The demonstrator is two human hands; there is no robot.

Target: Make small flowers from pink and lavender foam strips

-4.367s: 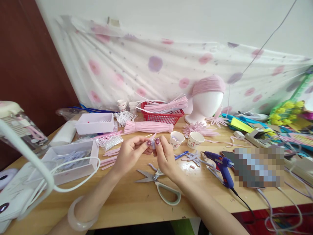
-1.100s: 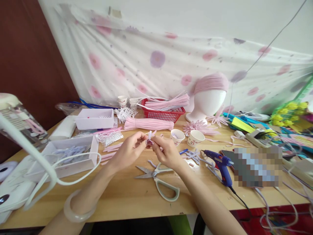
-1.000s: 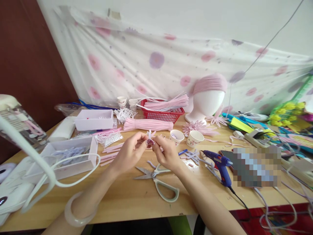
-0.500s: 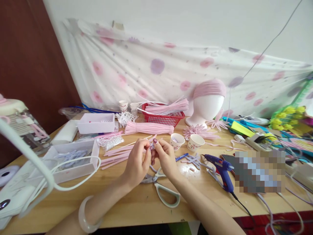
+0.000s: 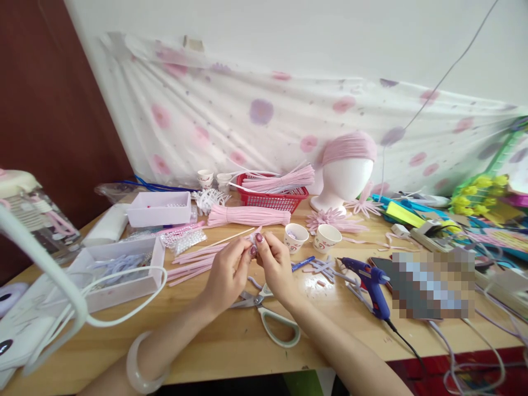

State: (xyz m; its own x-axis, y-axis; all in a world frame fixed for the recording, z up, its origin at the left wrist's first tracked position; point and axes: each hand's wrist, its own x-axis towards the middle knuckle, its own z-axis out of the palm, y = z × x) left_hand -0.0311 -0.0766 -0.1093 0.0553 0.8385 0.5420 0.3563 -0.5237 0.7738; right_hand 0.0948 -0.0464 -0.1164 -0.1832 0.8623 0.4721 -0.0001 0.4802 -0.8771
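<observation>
My left hand and my right hand meet in front of me, thumbs and fingertips pinched together. Between them is a small pale pink-lilac piece, apparently a bit of pipe cleaner; the fingers hide most of it. Open-bladed scissors with white handles lie on the table just below my hands. To the left, pink pipe cleaners are spread out. Past my right hand stand two paper cups, one holding small lilac bits. A blue pen rests near short lilac pipe cleaner pieces.
A blue glue gun lies at the right beside a phone. White boxes and a white cable occupy the left. Behind are a pink bundle, a red basket and a white foam head.
My fingers have drawn closer around the small piece, and a pink tip now sticks up above them. The whole view has shifted slightly; the table items stay in place.
</observation>
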